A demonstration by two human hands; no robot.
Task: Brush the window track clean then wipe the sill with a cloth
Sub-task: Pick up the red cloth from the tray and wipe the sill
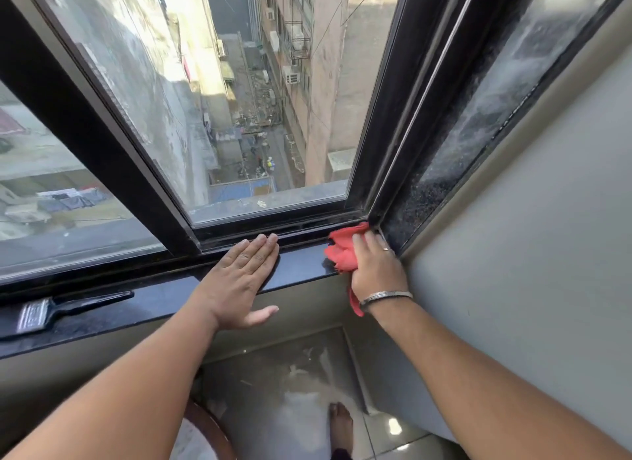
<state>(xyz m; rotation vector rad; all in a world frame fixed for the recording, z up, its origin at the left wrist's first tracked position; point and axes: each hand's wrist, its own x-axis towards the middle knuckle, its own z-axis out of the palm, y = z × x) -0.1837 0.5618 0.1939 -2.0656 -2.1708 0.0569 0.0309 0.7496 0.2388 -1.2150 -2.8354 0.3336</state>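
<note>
My right hand presses a crumpled red cloth onto the right end of the dark sill, in the corner by the window frame. Part of the cloth hangs below my wrist. My left hand lies flat on the sill, fingers together and reaching the black window track, thumb hanging over the front edge. A black paintbrush with a metal ferrule lies on the sill at the far left, away from both hands.
Black window frames rise behind the sill, with dusty glass. A grey wall closes the right side. Below are a tiled floor, a bare foot and the rim of a round stool.
</note>
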